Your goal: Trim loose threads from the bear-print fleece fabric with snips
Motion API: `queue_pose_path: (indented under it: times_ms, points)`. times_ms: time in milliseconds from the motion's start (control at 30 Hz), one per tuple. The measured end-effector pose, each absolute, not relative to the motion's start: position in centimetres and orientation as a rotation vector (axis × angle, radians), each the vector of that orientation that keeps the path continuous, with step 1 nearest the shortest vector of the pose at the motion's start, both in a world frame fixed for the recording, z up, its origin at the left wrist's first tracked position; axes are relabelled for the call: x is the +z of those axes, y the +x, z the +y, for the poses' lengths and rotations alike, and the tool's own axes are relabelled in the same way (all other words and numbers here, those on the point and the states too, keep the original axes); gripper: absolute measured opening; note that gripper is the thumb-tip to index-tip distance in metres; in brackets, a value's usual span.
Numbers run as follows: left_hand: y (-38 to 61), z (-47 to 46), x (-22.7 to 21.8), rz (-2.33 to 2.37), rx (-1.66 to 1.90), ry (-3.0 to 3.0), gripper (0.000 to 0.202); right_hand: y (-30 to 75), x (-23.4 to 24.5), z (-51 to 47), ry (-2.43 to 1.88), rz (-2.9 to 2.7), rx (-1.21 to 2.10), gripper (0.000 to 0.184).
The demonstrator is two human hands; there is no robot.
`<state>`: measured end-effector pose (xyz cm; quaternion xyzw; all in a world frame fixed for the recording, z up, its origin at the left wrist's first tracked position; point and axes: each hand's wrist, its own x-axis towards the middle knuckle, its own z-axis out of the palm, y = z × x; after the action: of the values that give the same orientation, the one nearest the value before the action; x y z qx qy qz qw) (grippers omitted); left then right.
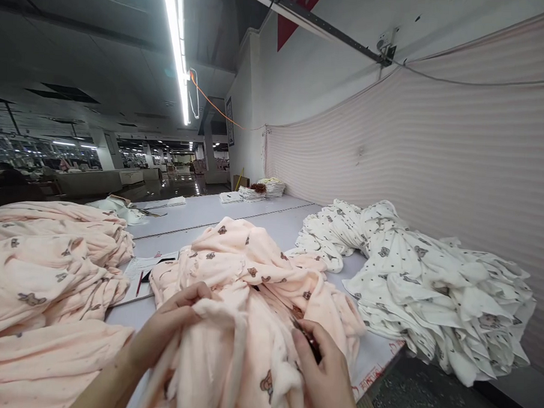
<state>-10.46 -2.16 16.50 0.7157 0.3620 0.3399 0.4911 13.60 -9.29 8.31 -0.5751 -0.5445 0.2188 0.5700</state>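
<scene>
A pale pink fleece garment point(234, 250) with a small bear print lies bunched in front of me on the table. My left hand point(174, 320) pinches a folded edge of it between thumb and fingers. At the garment's right side, my right hand point(321, 368) is closed round a small dark tool point(311, 344), perhaps thread snips, mostly hidden by the fingers. The tool's tip is beside the pink cloth. Part of the garment hangs toward me, between both hands.
Pink printed fleece is heaped on the left point(43, 272). White printed fleece point(413, 270) overhangs the table's right edge. A paper with a red pen point(139, 283) lies behind my left hand. Folded stacks point(252, 194) stand at the back, beside a wall hung with pink cloth point(418, 150).
</scene>
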Motion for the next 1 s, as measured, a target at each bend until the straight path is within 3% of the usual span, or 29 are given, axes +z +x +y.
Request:
queue_pose_path:
  times_ms: [167,267,367,467,533,633,833,1000]
  points:
    - [-5.7,-4.8,16.3,0.966,0.337,2.208,0.04,14.0,7.1,-9.7,-1.225,-1.077,0.824,0.041]
    - [-4.4,-5.6,17.0,0.851,0.357,2.486,0.012,14.2,6.3,-10.1,-1.161,-1.006,0.882,0.042]
    - [-7.3,-3.7,18.9,0.884,0.305,2.432,0.015,15.3,4.8,-10.8,-1.203,-1.01,0.842,0.035]
    - [-10.3,-2.1,19.0,1.388,-0.153,2.473,0.018,15.6,3.4,-11.3,-1.341,-1.202,0.735,0.022]
    - [-10.1,-2.9,17.3,1.595,-0.261,2.701,0.015,15.0,3.1,-11.3,-1.396,-1.338,0.614,0.011]
    - [-7.1,-6.0,13.7,1.338,-0.047,2.875,0.021,13.4,3.4,-11.1,-1.336,-1.399,0.45,0.013]
    - [-3.8,-8.6,11.2,1.282,0.354,2.237,0.006,10.5,3.3,-10.7,-1.264,-1.394,0.454,0.015]
    - [-6.7,-7.1,10.7,1.083,0.564,1.657,0.018,10.5,2.8,-10.7,-1.303,-1.424,0.328,0.022]
